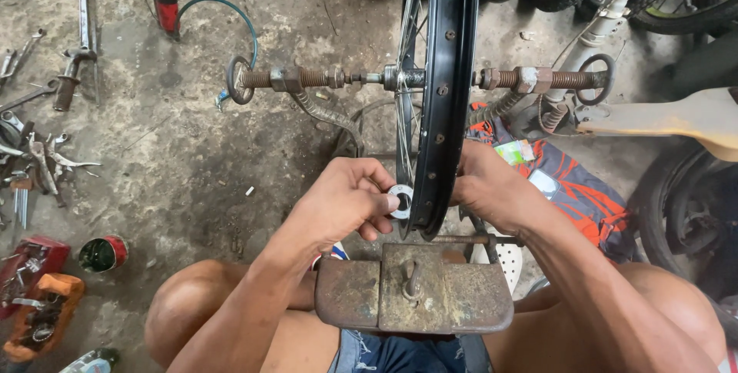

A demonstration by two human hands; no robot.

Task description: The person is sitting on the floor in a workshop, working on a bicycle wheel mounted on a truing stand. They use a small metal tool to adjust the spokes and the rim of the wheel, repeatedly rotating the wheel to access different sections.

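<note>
While pinching a small metal ring [400,191] in left-hand fingers [384,202] beside the black rim [446,96], truing under way; right-hand fingers [469,188] hidden behind it, grip unclear; next calls for steady rim contact.

We've got the wheel rim [444,96] upright in the truing stand [415,292], wrenches [46,96] scattered along the floor's [192,158] left edge.

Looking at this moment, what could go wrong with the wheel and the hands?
1. The left hand pinches a small round metal tool against the rim; if it slips, the fingers may hit the spokes.
2. The right hand grips the rim from the other side; a sudden turn of the wheel might pinch it against the rusty stand.
3. Loose wrenches lie on the floor; a dropped small part could get lost among them.
</note>
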